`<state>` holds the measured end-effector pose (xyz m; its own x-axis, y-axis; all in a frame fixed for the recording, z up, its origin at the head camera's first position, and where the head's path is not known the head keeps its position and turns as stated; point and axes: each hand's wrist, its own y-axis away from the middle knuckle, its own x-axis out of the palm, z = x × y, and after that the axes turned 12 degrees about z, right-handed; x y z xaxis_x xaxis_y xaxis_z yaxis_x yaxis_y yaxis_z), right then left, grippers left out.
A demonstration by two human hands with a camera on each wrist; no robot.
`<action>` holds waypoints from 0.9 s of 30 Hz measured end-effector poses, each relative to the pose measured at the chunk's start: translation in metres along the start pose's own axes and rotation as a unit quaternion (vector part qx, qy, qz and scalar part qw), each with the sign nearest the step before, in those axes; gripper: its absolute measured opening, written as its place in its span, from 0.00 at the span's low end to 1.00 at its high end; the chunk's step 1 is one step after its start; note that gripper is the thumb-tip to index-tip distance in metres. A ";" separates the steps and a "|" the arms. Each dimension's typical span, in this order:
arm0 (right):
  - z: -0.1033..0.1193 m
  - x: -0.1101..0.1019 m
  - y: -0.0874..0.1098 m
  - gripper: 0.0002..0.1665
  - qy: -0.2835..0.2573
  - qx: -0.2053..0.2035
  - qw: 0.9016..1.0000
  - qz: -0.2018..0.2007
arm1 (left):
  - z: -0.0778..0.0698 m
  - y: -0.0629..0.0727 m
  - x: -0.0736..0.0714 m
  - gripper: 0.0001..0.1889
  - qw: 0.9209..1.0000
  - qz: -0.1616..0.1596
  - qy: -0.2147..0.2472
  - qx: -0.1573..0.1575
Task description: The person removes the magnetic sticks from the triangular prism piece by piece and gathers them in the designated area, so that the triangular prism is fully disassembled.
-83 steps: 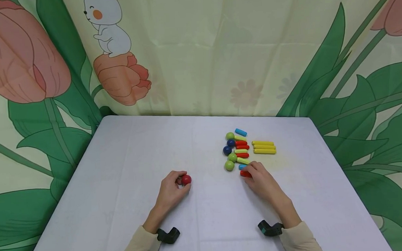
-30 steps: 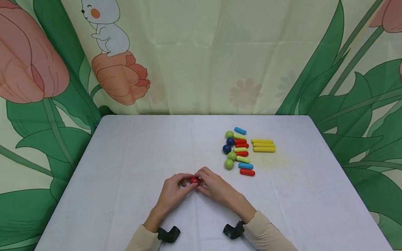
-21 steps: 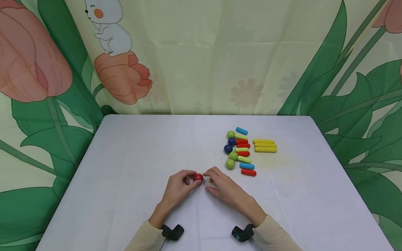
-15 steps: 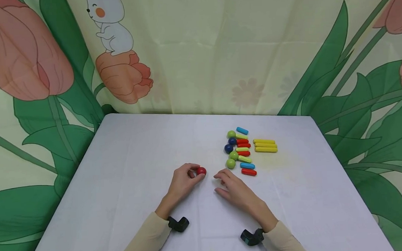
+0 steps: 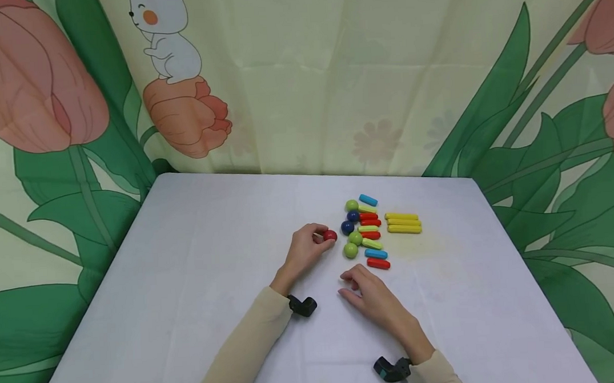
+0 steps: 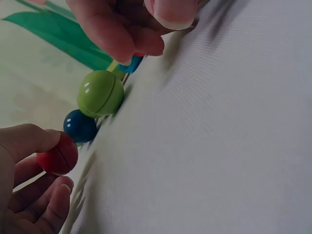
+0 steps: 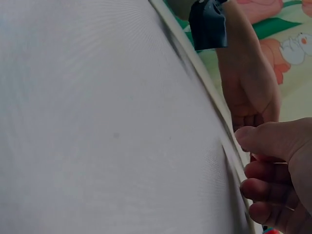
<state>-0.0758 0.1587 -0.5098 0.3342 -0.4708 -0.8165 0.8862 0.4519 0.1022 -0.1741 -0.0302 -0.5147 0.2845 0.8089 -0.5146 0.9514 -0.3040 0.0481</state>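
Observation:
My left hand [image 5: 304, 250] pinches a red ball [image 5: 330, 235] between thumb and fingers. The left wrist view shows a thin seam line across this ball [image 6: 59, 157]. Just to its right are two dark blue balls [image 5: 347, 228], with green balls [image 5: 351, 250] above and below them in the same uneven column. My right hand [image 5: 374, 298] is lower on the table, its fingers loosely bent and holding nothing. It is nearest the lowest red stick [image 5: 378, 264] and the lowest green ball, touching neither.
Beside the balls lie short sticks: red, pale green [image 5: 373, 243] and blue [image 5: 368, 200]. Farther right, three longer yellow sticks [image 5: 404, 222] lie side by side. All rest on a white-covered table [image 5: 211, 247]. A patterned curtain [image 5: 292, 89] hangs behind.
Both hands were together at the red ball; the right hand let go and drew back to the right. My left hand has carried the ball up and right towards the blue balls.

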 end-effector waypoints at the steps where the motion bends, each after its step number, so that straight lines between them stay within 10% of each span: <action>1: 0.000 0.001 0.000 0.18 0.000 0.001 1.000 0.001 | 0.000 -0.002 0.001 0.19 1.000 0.002 0.000 0.000; 27: 0.001 0.001 0.001 0.14 0.015 -0.005 1.000 0.004 | 0.002 -0.006 0.010 0.22 1.000 -0.002 0.008 0.020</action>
<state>-0.0738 0.1579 -0.5100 0.3308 -0.4436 -0.8330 0.8803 0.4630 0.1030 -0.1771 -0.0218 -0.5219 0.2837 0.8182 -0.5001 0.9470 -0.3211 0.0118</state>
